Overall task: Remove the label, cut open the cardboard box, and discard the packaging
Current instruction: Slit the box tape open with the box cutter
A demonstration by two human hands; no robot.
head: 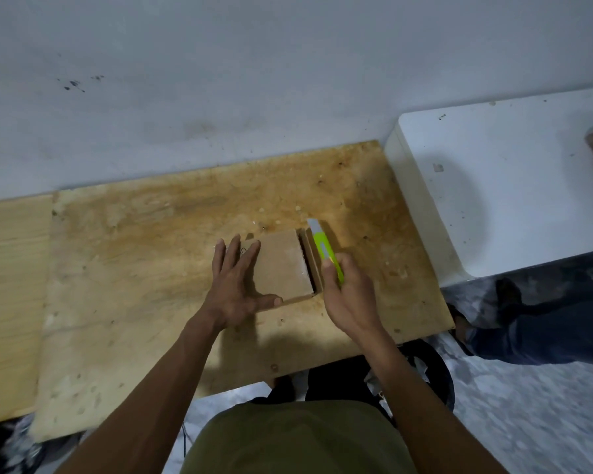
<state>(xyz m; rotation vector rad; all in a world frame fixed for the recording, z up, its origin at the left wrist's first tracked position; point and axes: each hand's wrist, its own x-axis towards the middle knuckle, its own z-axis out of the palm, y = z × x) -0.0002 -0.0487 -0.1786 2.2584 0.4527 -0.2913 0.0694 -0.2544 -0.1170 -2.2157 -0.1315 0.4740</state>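
Just right of the frame's centre, a flat brown cardboard box (281,268) lies on a stained plywood board (151,241) that serves as the worktop. The left hand (235,285) rests flat on the box's left part, fingers spread wide and gripping nothing, with the thumb stretched along the near edge. The right hand (343,295) is closed around the back half of a lime-green utility knife with a grey extended blade (322,248); the blade points toward the top of the frame and runs just beside a dark slit already open along the box's right side.

The main risk, as I judge it, is the blade slipping — if it catches in the cardboard and then jumps free, it could skid across the lid toward the left hand, whose thumb tip lies near the slit's near end. Too deep a cut could score whatever is inside, which cannot be seen from here. The left hand only presses down, so a hard stroke could also shove the box sideways across the board. Whether a label is on the box cannot be told.
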